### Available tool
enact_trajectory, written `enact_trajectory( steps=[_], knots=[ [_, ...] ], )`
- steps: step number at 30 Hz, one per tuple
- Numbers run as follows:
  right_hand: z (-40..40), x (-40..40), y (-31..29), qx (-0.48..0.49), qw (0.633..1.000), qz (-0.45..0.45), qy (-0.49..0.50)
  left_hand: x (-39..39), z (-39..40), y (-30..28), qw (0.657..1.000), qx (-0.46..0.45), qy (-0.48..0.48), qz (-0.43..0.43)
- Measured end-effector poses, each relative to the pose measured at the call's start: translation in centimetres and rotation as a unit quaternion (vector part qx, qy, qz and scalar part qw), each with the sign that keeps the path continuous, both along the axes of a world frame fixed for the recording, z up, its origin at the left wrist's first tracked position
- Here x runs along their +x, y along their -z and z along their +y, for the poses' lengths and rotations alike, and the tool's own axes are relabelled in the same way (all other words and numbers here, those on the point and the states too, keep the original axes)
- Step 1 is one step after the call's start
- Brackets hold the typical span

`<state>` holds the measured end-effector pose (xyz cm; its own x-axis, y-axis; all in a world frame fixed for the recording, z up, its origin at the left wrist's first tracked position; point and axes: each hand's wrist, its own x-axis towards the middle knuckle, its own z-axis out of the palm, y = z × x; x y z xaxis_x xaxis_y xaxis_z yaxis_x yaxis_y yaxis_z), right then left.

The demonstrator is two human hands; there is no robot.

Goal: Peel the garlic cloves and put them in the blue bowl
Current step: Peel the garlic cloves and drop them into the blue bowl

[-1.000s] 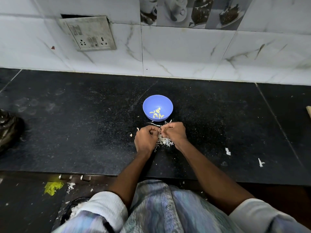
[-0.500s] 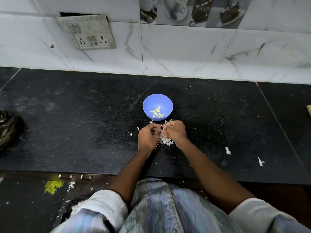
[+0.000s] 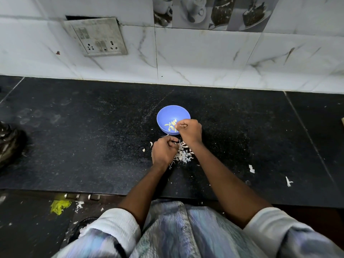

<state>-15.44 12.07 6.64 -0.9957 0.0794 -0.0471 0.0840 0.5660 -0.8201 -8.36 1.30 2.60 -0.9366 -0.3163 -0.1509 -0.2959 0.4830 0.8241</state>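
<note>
1. At far left on the black countertop (image 3: 74, 146), a dark crumpled bag (image 3: 9, 144) sits at the frame's edge, well apart from the work.
2. The left hand (image 3: 163, 152) rests on the counter just before the blue bowl (image 3: 167, 113), fingers curled tight; whether it grips an unpeeled clove or only skin cannot be told from this angle.
3. Several pale peeled garlic cloves (image 3: 172, 125) lie in the bottom of the bowl.
4. The right hand (image 3: 189, 132) hangs over the bowl's near right rim, fingertips pinched together, apparently on a freshly peeled clove too small to make out.
5. A heap of white papery peels (image 3: 183, 155) lies between the wrists, with stray scraps (image 3: 251, 168) farther right.
6. Judged from their look, the cloves are light, firm and somewhat slick once bare; they are best taken by fingertip pinch across the middle, the brittle skin started at the tip or root end.
</note>
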Motion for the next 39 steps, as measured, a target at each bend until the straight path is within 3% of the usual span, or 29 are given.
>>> enact_trajectory(
  steps=[8,14,20,24,27,39],
  knots=[
    [1.2,0.1,1.7,-0.033,0.997,0.000,0.065,-0.2,0.8,1.1,0.999,0.015,0.025,0.037],
    [1.1,3.5,2.8,0.041,0.996,0.008,0.074,0.3,0.0,0.8,0.997,0.053,-0.038,0.047],
    [-0.6,4.0,4.4,0.053,0.997,-0.034,-0.052,0.2,-4.8,2.0,0.991,0.093,0.044,0.082],
    [-2.8,4.9,4.3,0.070,0.993,-0.040,-0.082,0.4,-7.8,2.2,0.990,0.130,-0.011,0.056],
    [-3.9,5.9,4.7,0.095,0.989,-0.046,-0.101,0.7,-9.2,1.9,0.989,0.121,-0.050,0.069],
    [-7.9,8.1,4.9,0.218,0.971,-0.033,-0.094,2.8,-11.4,3.4,0.998,0.044,-0.004,0.052]
  ],
)
